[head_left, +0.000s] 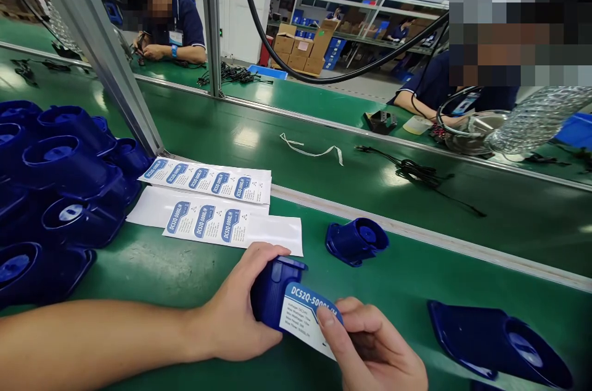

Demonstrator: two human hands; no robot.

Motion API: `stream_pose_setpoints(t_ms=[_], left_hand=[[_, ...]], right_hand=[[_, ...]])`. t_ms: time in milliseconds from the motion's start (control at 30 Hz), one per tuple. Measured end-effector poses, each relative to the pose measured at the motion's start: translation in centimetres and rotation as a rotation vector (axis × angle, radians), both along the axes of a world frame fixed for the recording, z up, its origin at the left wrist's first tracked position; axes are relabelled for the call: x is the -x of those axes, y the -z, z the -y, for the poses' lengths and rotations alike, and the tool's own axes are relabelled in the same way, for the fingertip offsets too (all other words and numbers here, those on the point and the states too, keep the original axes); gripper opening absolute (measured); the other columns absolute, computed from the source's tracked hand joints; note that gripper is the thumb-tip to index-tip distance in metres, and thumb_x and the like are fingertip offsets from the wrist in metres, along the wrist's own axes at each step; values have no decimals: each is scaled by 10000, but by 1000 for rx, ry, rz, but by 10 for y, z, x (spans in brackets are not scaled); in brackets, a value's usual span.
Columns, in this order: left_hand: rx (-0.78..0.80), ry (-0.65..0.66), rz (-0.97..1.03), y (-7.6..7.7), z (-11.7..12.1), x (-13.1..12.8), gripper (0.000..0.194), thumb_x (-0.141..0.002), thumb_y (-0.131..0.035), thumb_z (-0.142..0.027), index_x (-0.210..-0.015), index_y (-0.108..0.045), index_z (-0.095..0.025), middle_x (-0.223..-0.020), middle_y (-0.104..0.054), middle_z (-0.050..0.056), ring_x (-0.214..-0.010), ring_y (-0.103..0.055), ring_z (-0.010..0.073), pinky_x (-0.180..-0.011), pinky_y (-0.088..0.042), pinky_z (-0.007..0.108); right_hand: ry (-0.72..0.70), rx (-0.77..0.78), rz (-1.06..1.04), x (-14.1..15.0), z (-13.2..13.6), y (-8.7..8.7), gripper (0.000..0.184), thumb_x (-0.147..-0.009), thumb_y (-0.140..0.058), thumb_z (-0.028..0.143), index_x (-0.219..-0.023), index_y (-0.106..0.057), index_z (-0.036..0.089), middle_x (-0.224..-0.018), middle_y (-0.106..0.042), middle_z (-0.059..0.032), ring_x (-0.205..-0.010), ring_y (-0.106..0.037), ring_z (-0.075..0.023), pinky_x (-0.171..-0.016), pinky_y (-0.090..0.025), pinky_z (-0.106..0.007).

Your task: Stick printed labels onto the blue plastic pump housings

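Observation:
A dark blue plastic housing [268, 295] is gripped by my left hand [240, 304], with the thumb below it and the fingers over its top. Between thumb and fingers, my right hand [370, 341] pinches a blue and white label [300, 317] printed DC52Q-5000L/H. The label's left end lies against the housing's side, and its right end stands off toward my right fingers. Behind my left hand lie label sheets [277, 234], which carry several more of the same labels. A second blue housing [356, 242] sits apart on the green table, beyond my right hand.
Many blue housings [65, 153] are heaped at the left; another [499, 338] lies at the right. A metal post [102, 39] rises behind the sheets. Across the belt [259, 132] with a black cable coil [416, 172] and white strip [314, 150], two people sit working.

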State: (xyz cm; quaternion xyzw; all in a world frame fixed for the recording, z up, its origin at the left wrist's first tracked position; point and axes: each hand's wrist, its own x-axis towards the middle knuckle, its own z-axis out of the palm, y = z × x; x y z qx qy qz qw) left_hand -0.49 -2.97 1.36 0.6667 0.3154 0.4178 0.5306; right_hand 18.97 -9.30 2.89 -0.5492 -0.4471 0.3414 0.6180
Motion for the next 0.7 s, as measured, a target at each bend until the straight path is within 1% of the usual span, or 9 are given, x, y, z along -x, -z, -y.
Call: stream_pose_setpoints(t_ms=[300,433,567,700], left_hand=[[-12,2,3,0,-1,0,966,-623,-702,26,-1485,-475,-347,-1401,-513,72,-1285,-602,300,-1133,-516,492],[-15,0,-5,0,-1,0,960,-622,-702,26,-1480,-478,-341,-1396,-520,73,-1287,-601,300,-1131,-519,493],[-18,-1,-11,0,-1,0,948,-628,-707,25,-1476,-481,-331,-1397,-522,75,-1294,-599,299,-1130,-523,489],[-23,4,-3,1,-1,1,968,-630,-705,26,-1492,-466,-342,-1407,-511,71,-1301,-593,296,-1130,-522,483]], right_hand=[[-7,20,2,1,-1,0,284,-835,-915,221,-685,-674,213,-692,-669,-22,-577,-654,-170,-463,-573,-221],[21,30,-27,2,-1,-1,310,-823,-933,249,-667,-668,207,-683,-662,-19,-558,-633,-154,-462,-557,-207],[13,44,-33,3,-2,-2,325,-811,-946,270,-659,-667,202,-685,-662,-27,-567,-640,-168,-457,-557,-222],[82,88,-82,11,-2,-6,383,-775,-983,359,-651,-654,207,-693,-649,-16,-588,-610,-155,-478,-535,-214]])
